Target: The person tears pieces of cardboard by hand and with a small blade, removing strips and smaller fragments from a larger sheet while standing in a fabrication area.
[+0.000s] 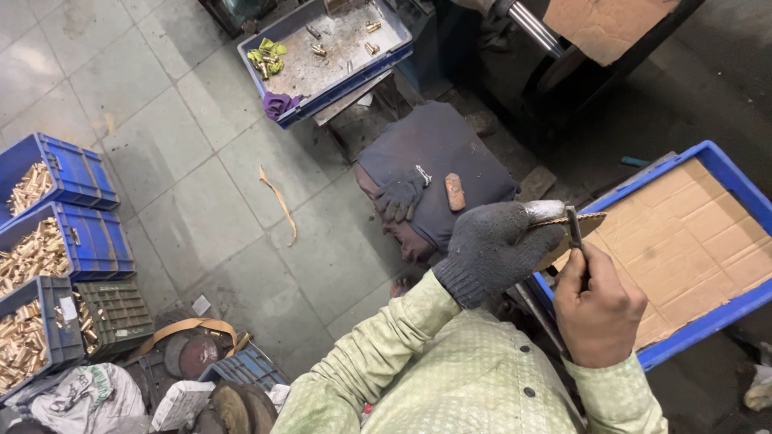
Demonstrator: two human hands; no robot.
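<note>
My left hand (492, 249), in a dark knitted glove, grips a shiny silver metal piece (545, 210) together with a scrap of brown cardboard (581, 229). My bare right hand (597, 301) holds a thin dark tool (574, 229) whose tip rests against the metal piece. Both hands are over the near left corner of a blue crate (728, 309) lined with cardboard. A spare dark glove (400, 197) and a small reddish block (455, 191) lie on a cushioned grey stool (450, 149) just beyond the hands.
Three blue crates of brass parts (36, 257) stand at the left on the tiled floor. A blue tray (330, 48) with a few brass pieces and a purple rag sits at the top. Dark machinery rises at top right. Bags and round discs clutter the lower left.
</note>
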